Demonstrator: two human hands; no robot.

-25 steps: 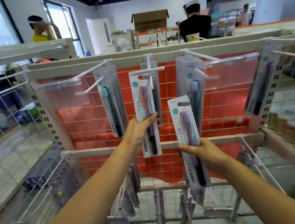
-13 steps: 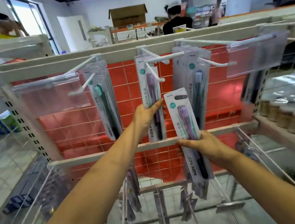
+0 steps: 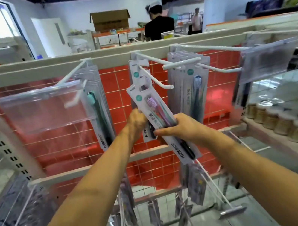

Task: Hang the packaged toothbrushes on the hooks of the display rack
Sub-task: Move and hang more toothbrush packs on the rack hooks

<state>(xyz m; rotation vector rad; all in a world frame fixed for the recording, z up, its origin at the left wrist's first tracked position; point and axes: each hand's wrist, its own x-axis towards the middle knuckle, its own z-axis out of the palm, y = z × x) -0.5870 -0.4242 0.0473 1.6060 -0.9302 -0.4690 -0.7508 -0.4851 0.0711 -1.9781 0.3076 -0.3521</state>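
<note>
Nearest: both bare forearms reached up from bottom edge toward rack centre. Right hand [image 3: 183, 127] curled round mid-length of a long white-carded toothbrush pack w/ pink bristles [image 3: 162, 122], thumb across the front; pack tilted, top end leaning left, lower end down-right. Top of pack sat just below the white wire centre hook [image 3: 155, 78], not on it. Left hand [image 3: 137, 121] just behind and left of that pack, touching a hung purple-brush pack w/ white card [image 3: 137, 73] on the centre hook; fingers hidden behind the tilted pack, so grip couldn't be told. To the left, row of teal-bristle packs [image 3: 97, 111] hung on a white hook, beside a clear plastic label holder [image 3: 45, 108]. To the right, row of blue-bristle packs [image 3: 193, 89] on another hook. Behind all: orange-red tiled wire-grid back panel [image 3: 116, 90] and cream top rail of the display rack [image 3: 38, 72]. Far right, shelf w/ lidded jars [image 3: 283, 121], blurred. Beyond the rack: brown cardboard box [image 3: 110, 21] on a shelf, person in black top [image 3: 158, 26] facing away.
</note>
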